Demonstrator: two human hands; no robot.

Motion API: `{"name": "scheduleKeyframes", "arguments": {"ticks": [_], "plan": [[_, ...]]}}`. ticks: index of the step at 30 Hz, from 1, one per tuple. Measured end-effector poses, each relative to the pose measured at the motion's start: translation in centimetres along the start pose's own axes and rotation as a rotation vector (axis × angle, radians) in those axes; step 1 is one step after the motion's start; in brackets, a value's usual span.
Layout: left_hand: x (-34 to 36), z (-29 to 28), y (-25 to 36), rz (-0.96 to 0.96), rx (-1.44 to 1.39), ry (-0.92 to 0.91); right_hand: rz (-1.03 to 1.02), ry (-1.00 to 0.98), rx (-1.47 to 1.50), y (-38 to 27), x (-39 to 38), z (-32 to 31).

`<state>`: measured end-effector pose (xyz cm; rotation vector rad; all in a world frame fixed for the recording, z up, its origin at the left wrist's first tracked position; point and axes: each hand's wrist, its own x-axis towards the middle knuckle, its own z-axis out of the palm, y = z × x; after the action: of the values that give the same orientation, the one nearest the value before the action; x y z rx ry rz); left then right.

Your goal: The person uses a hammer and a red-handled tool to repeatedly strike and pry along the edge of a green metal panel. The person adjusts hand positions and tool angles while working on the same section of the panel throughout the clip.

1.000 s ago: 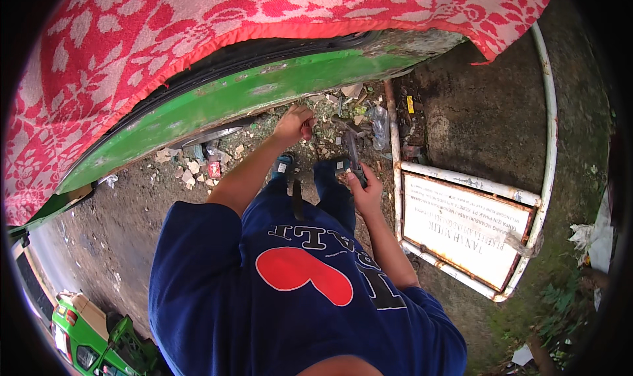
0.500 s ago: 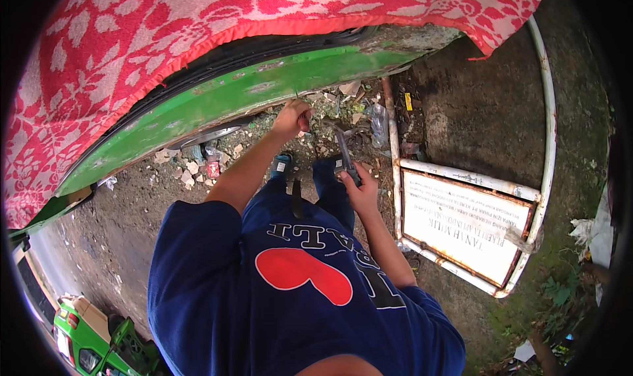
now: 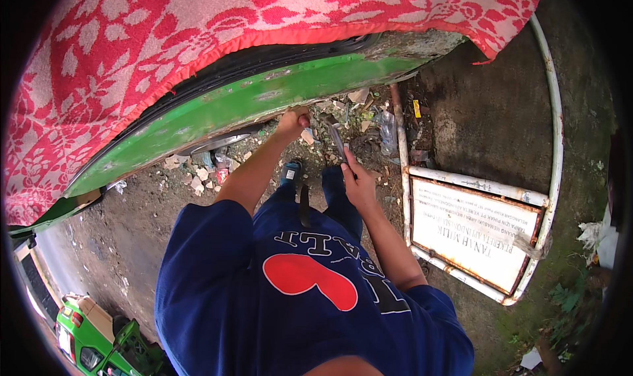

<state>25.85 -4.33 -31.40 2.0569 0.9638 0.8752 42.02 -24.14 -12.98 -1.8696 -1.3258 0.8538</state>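
Note:
My left hand (image 3: 290, 123) is closed around a slim tool with a reddish handle end (image 3: 304, 121), close to the lower edge of a rusted green car body panel (image 3: 250, 102). The working end of that tool is hidden by the hand and panel, so its exact kind cannot be told. My right hand (image 3: 359, 183) grips a hammer (image 3: 337, 137) by its dark handle. The hammer's head is raised just right of the left fist, apart from it.
A red and pink floral cloth (image 3: 264, 13) drapes over the panel. Rubble and litter (image 3: 198, 178) lie beneath it. A white pipe frame with a sign (image 3: 471, 231) rests at right. A green vehicle (image 3: 92, 340) stands at lower left.
My right hand has moved up, bringing the hammer's head nearer the left fist. My left hand has shifted slightly up against the panel's edge.

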Motion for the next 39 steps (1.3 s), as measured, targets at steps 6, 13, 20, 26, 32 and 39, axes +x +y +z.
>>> {"name": "scheduleKeyframes", "arguments": {"ticks": [6, 13, 20, 26, 32, 39], "plan": [[-0.4, -1.2, 4.8, 0.010, -0.072, -0.187, 0.121, 0.086, 0.098, 0.2, -2.1, -2.8], [-0.3, -1.0, 5.2, -0.002, -0.051, -0.131, 0.245, 0.075, 0.197, 0.2, -3.4, -3.1], [-0.4, -0.9, 4.3, -0.033, -0.080, -0.142, 0.172, 0.063, 0.194, 0.8, -3.8, -2.9], [-0.3, -0.9, 5.1, -0.038, -0.077, -0.137, 0.153, 0.089, 0.198, 1.4, -4.0, -2.5], [-0.2, -1.3, 5.3, -0.039, -0.068, -0.125, 0.230, 0.065, 0.187, 0.9, -4.3, -2.8], [0.2, -0.9, 5.5, -0.094, -0.107, -0.093, 0.189, 0.054, 0.134, 0.9, -4.4, -2.7]]}}
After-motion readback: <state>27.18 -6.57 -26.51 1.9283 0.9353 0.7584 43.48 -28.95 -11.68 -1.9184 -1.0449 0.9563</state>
